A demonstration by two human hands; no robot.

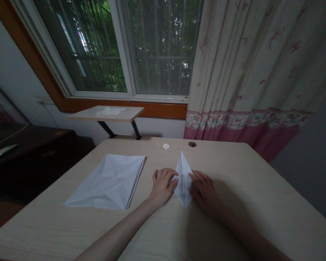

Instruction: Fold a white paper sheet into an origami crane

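Note:
A white paper (183, 181) folded into a narrow diamond lies on the desk, one point toward the window and a crease line down its middle. My left hand (163, 185) is at its left edge, thumb and fingertips pinching that side. At the right edge my right hand (205, 192) does the same, its fingertips on the paper. To the left of my left hand rests a stack of larger white sheets (108, 181) with crease marks.
The pale wooden desk (157, 232) has a round brown cable hole (192, 144) near its back edge. A small raised shelf (87, 113) at the back left carries crumpled white paper (110, 111). Behind are a window and a curtain (250, 72); a dark cabinet (43, 145) stands left.

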